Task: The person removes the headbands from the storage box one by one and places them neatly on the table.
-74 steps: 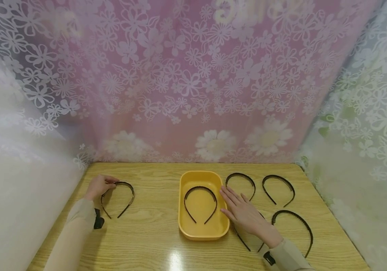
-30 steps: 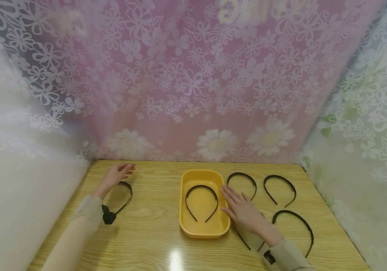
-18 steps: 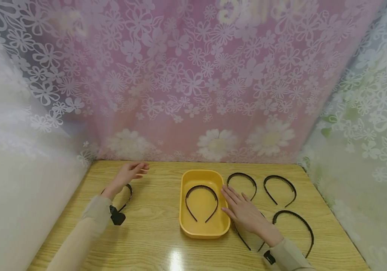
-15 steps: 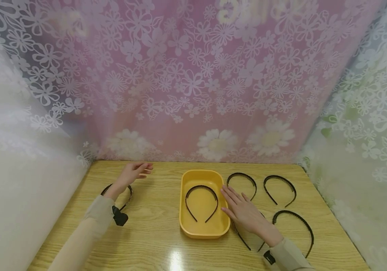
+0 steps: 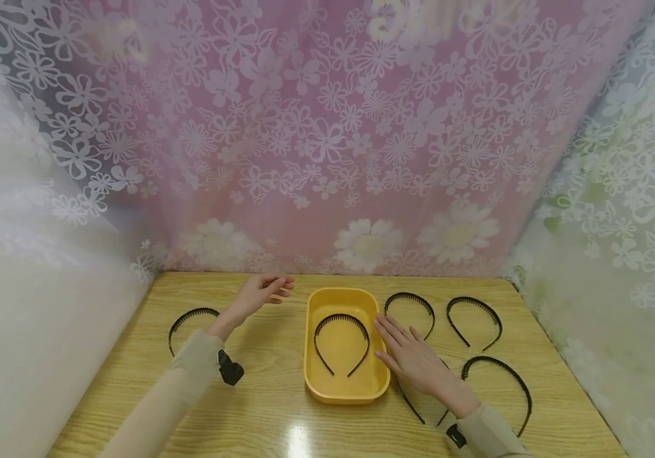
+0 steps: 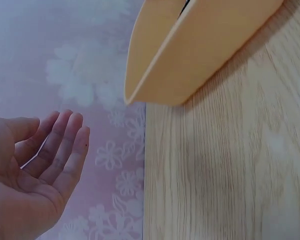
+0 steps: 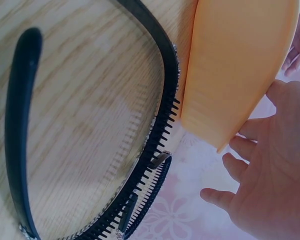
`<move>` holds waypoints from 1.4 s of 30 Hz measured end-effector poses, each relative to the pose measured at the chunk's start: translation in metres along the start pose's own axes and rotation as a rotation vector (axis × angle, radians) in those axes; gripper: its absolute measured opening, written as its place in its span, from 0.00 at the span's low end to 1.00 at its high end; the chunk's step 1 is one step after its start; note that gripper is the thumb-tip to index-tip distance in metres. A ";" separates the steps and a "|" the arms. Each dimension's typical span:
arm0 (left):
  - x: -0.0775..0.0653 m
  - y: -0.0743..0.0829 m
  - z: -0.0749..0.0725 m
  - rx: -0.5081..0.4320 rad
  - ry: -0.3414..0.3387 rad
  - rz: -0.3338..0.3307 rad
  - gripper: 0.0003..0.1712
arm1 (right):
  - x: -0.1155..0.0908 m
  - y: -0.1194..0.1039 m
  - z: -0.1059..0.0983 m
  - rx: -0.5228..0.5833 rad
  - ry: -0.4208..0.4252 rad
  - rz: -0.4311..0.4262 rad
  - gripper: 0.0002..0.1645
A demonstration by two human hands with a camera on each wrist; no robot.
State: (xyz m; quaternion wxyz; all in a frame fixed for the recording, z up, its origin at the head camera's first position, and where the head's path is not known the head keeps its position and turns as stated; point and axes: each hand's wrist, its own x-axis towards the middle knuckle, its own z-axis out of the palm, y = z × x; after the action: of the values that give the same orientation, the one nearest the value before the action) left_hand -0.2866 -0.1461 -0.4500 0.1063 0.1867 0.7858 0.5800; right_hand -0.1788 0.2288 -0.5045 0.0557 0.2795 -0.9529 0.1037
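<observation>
My left hand (image 5: 254, 296) hovers over the table between a black toothed headband (image 5: 190, 312) on the left and the yellow tray (image 5: 345, 399). Nothing is in its relaxed fingers, as the left wrist view also shows; the forearm hides part of that headband. Inside the tray lies another black headband (image 5: 341, 316). My right hand (image 5: 415, 366) touches the tray's right rim with extended fingers. Partly beneath this hand is a headband (image 5: 410, 404), whose upper part is hidden. In the right wrist view, fingertips meet the tray wall (image 7: 235, 60) above a dark headband (image 7: 167, 85).
More black headbands lie to the right: one behind the right hand (image 5: 409, 294), one at the far right (image 5: 472, 299), one nearer the front (image 5: 501, 362). They rest on a wood-grain table (image 5: 258, 407). A flowered pink curtain (image 5: 281, 191) hangs behind; pale sheets flank both sides.
My left hand has let go of the left headband and moved right toward the tray; that headband stays on the table. The right hand has kept its place at the tray rim.
</observation>
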 end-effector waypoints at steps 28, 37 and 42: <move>0.038 0.006 0.087 0.162 -0.128 0.031 0.18 | -0.001 -0.001 0.001 0.011 0.045 -0.016 0.40; 0.043 0.003 0.096 0.258 -0.137 0.027 0.17 | -0.002 0.003 0.005 -0.003 0.061 -0.031 0.40; 0.048 -0.001 0.102 0.402 -0.150 0.039 0.16 | -0.002 0.002 0.003 -0.003 0.063 -0.031 0.39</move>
State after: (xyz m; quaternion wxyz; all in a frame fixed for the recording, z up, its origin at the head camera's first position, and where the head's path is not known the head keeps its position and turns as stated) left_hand -0.2914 -0.0376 -0.4792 0.1140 0.2619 0.8718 0.3980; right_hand -0.1782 0.2304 -0.5079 0.0878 0.2907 -0.9464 0.1101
